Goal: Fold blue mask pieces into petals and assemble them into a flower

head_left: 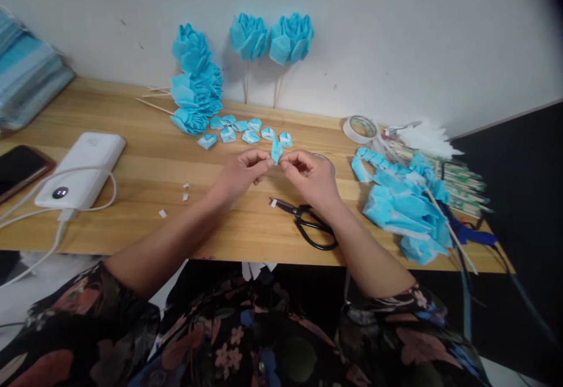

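Observation:
Between my two hands is a small folded blue petal (pixel 277 151), pinched at its lower corners. My left hand (pixel 245 171) grips its left side with thumb and forefinger, and my right hand (pixel 310 177) has the right side. Several similar folded blue petals (pixel 250 136) lie on the table just beyond. Black-handled scissors (pixel 308 221) rest below my right hand, with a small white piece of tape (pixel 274 203) at their tip. A round rim, partly hidden behind my right hand, cannot be made out fully.
Blue paper flowers on sticks (pixel 191 94) lie at the back left, and two more (pixel 291 38) lean against the wall. A tape roll (pixel 360 129) and crumpled blue sheets (pixel 400 205) sit at right. A white power bank (pixel 83 170) with a cable and a phone (pixel 21 170) are at left.

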A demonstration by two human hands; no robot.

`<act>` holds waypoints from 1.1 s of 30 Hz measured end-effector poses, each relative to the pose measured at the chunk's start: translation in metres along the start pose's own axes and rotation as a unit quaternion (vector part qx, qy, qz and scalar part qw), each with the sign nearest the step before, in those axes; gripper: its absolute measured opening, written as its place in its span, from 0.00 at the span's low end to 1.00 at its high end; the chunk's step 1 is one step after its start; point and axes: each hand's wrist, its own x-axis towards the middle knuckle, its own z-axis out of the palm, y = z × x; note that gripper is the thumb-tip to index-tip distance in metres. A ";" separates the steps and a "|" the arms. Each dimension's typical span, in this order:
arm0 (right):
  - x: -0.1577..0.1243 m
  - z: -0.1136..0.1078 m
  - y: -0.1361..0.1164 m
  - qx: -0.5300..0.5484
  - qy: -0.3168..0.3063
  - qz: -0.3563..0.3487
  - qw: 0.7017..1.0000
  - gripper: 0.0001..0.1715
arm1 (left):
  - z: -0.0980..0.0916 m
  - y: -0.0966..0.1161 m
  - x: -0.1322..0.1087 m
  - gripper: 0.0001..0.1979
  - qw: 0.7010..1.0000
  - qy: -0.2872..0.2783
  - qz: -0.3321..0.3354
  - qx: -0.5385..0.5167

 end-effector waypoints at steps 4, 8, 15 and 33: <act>0.000 0.001 0.000 0.007 -0.004 0.006 1.000 0.09 | 0.000 0.000 -0.001 0.07 1.000 0.010 -0.002 -0.004; 0.000 0.001 0.000 0.014 -0.003 0.009 1.000 0.08 | 0.000 0.001 -0.001 0.08 1.000 0.002 -0.009 -0.001; 0.000 0.000 -0.002 0.011 -0.008 0.018 1.000 0.09 | 0.000 0.002 -0.001 0.08 1.000 0.001 -0.009 0.007; 0.008 -0.019 -0.001 0.127 -0.010 0.100 0.987 0.11 | -0.004 0.008 -0.001 0.11 0.993 -0.019 -0.038 -0.114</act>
